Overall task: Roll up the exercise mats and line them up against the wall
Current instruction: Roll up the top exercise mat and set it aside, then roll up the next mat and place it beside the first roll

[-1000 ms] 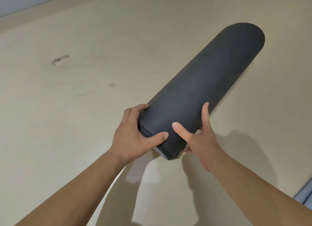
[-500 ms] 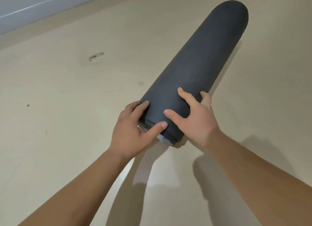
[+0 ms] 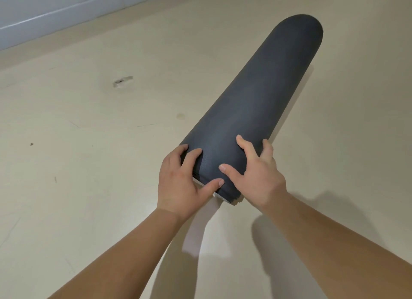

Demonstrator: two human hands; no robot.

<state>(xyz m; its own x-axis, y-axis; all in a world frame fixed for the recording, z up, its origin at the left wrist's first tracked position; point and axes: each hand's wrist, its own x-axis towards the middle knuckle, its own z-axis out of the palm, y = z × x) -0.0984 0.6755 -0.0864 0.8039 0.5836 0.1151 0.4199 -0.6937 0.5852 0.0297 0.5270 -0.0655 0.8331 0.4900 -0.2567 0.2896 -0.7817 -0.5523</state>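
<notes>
Closest in: gripping the near end of the mat point(image 3: 256, 98) with the left hand point(image 3: 182, 180), curled round its left flank, thumb laid across the top. Just beside, clasping the same end with the right hand point(image 3: 258, 178), splayed and bent over the top and right flank. Close together, not touching each other.

Fully rolled, dark, lying on the floor point(image 3: 89, 165) at a slant, running away up and to the right. Cannot tell whether raised a little at the near end. By the look of it, the tail of the rolling step: squaring and tightening the roll, with the move to the wall point(image 3: 33, 6) not yet done.

Next, probably: keeping the wrap tight so as not to let it spring open, then lifting or swinging the roll toward the wall at the far left and laying it along the base.

Plenty of bare floor to the left and ahead for that swing, with only a small scuff point(image 3: 123, 81) and a few specks on the way. Well apart from the wall at present. No other mats in view.
</notes>
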